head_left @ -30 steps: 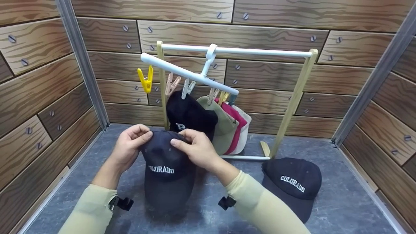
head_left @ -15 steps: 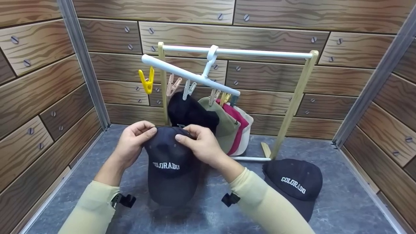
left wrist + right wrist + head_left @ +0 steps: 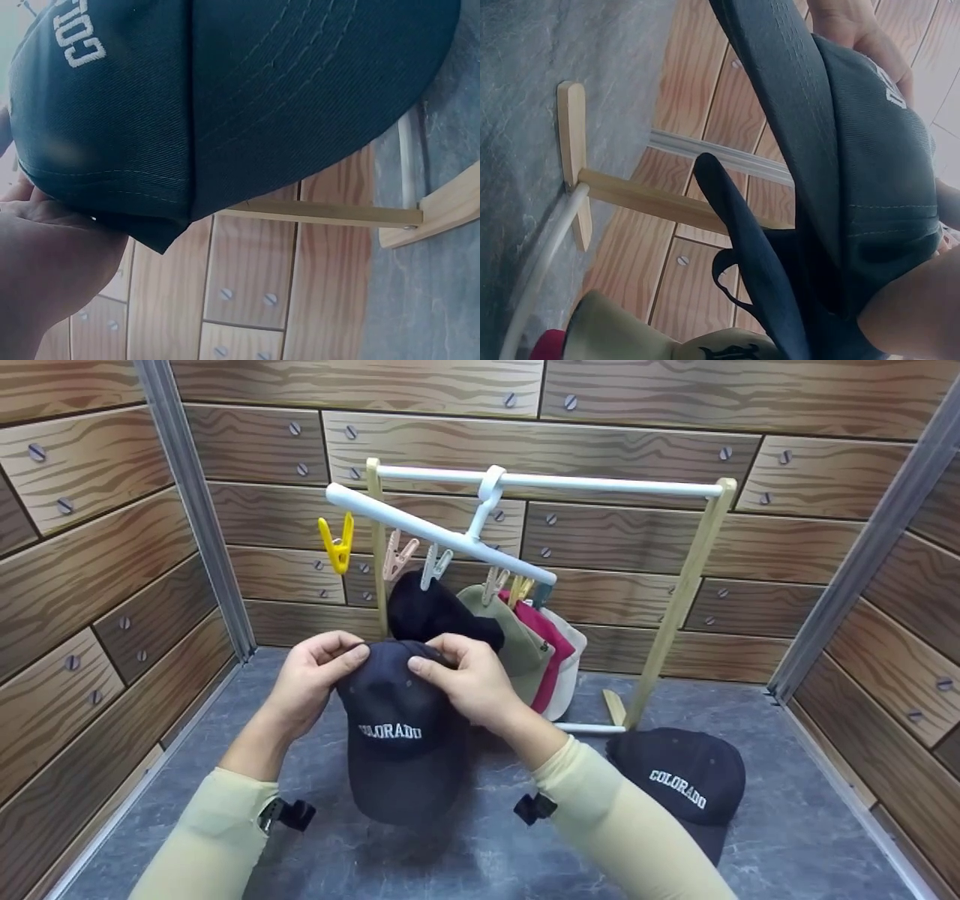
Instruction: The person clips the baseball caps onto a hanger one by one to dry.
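Observation:
A dark navy baseball cap (image 3: 397, 765) lettered COLORADO hangs brim-down between both hands, above the grey surface. My left hand (image 3: 315, 682) pinches the top of its crown on the left, thumb in front. On the right side of the crown, my right hand (image 3: 476, 682) grips the fabric with the thumb across the front. Up close, the left wrist view shows the cap's brim (image 3: 315, 82) and stitching. Just behind the held cap, a black cap (image 3: 431, 615) hangs from a pale clothespin (image 3: 435, 566). A yellow clothespin (image 3: 337, 544) and a pink clothespin (image 3: 399, 556) hang with nothing in them.
A white hanger bar (image 3: 442, 534) tilts down to the right from a wood-and-white rack (image 3: 600, 481). Olive (image 3: 510, 645), pink-red (image 3: 551, 660) and white (image 3: 566, 675) caps hang at its right. Another COLORADO cap (image 3: 682, 772) lies on the grey surface (image 3: 810, 810) at right.
Both hands have raised the navy cap and carried it slightly right, nearer the hanging black cap. The grip on it stays the same.

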A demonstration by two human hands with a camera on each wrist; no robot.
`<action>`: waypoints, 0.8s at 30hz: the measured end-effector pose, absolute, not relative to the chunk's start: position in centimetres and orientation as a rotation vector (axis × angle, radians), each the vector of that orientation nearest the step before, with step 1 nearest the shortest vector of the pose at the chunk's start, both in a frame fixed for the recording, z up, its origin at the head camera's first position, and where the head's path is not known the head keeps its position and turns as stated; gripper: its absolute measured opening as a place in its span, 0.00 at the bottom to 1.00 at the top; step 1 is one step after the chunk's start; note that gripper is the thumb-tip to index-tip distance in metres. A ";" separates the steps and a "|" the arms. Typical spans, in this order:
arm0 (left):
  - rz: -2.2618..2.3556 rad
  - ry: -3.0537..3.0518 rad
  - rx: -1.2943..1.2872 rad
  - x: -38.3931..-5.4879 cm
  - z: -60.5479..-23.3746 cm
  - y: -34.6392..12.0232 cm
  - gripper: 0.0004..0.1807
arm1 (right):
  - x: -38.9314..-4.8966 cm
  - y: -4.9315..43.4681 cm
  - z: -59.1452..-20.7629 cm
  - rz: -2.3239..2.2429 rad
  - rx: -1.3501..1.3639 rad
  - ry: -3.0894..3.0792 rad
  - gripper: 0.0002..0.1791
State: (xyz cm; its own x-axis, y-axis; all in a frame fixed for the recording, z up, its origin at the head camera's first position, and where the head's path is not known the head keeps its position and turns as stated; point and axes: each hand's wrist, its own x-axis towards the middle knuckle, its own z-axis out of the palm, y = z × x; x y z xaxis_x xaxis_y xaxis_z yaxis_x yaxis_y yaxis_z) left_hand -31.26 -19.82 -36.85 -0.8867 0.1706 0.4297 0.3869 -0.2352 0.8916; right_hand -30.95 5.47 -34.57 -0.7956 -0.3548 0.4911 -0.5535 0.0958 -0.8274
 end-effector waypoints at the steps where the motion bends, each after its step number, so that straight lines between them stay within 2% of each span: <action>1: -2.255 -1.849 -0.687 -31.3 -36.7 -19.8 0.07 | -31.0 5.5 -34.5 1.779 0.923 -2.194 0.10; 24: -2.237 -1.923 -0.817 -32.3 -34.3 -19.8 0.10 | -31.3 5.4 -32.0 1.697 0.877 -2.212 0.10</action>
State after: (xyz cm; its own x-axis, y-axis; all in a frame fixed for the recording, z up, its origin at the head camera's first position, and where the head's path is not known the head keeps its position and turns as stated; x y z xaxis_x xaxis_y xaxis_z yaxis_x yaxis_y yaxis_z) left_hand -32.35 -19.85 -34.27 -0.8543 0.2760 0.4404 0.3939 -0.2090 0.8951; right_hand -31.31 5.35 -31.97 -0.7982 -0.3225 0.5087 -0.5748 0.1556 -0.8033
